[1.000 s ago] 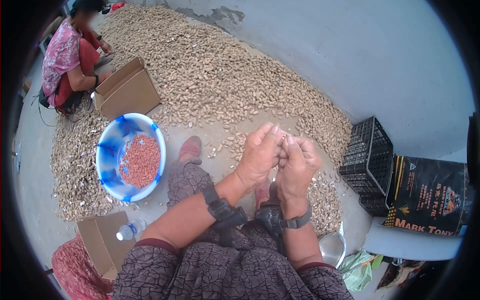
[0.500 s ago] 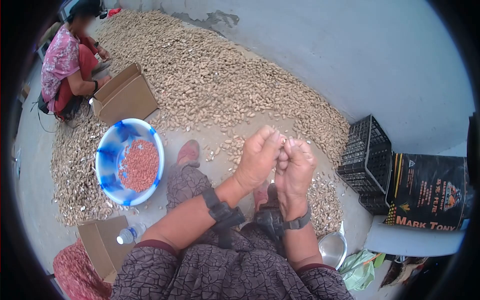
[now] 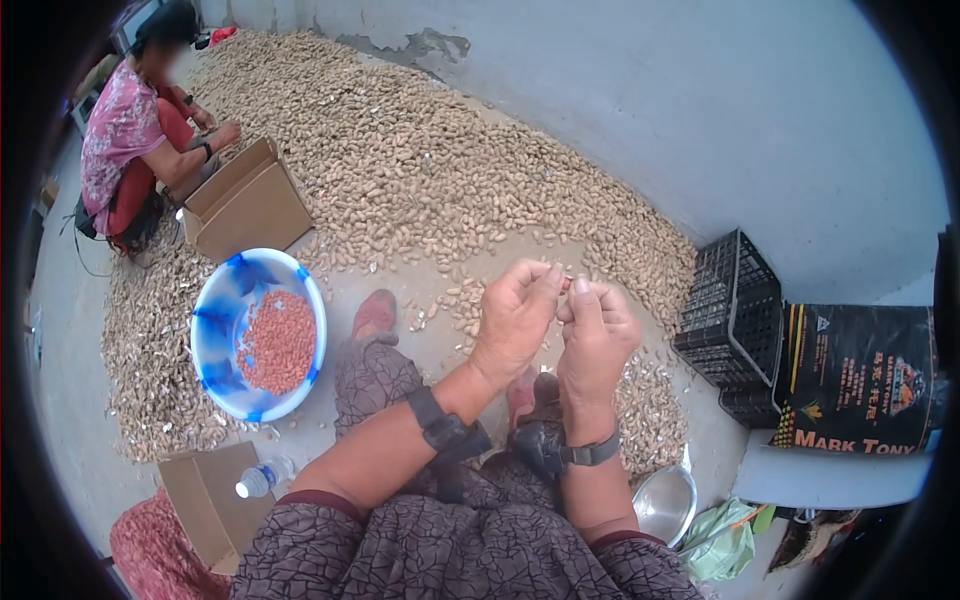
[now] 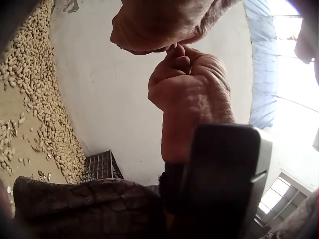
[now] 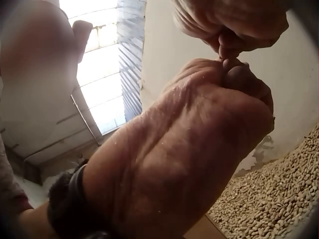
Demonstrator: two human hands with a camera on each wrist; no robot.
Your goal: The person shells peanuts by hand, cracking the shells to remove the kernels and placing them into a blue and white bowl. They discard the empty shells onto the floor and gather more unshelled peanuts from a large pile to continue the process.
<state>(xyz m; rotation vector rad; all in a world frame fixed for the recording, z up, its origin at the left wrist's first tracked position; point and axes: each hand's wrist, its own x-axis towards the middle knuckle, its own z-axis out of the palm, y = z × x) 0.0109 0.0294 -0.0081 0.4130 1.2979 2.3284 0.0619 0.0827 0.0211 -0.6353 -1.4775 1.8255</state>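
Both hands meet at the fingertips over the floor. A small reddish piece (image 3: 567, 284), resembling a peanut kernel, shows between them. The left hand (image 3: 515, 325) has its thumb and forefinger pinched at the piece from the left. Opposite it, the right hand (image 3: 600, 340) pinches from the right with its other fingers curled. In the left wrist view the left hand (image 4: 159, 25) is above, its tips close to the right hand (image 4: 192, 94). The right wrist view shows the right hand (image 5: 234, 20) above the left hand (image 5: 174, 144); the held piece is hidden there.
A blue-and-white basin (image 3: 222, 380) holds reddish kernels. Unshelled peanuts (image 3: 450, 170) spread along the wall. Cartons (image 3: 255, 215), a bottle (image 3: 262, 478), black crates (image 3: 730, 310), a metal bowl (image 3: 665, 505) and a black bag (image 3: 855, 380) lie around; another person (image 3: 130, 140) squats at left.
The fingertips have shifted and the right thumb stands straighter; the piece between them now looks redder. The other person's hand has risen from beside the carton.
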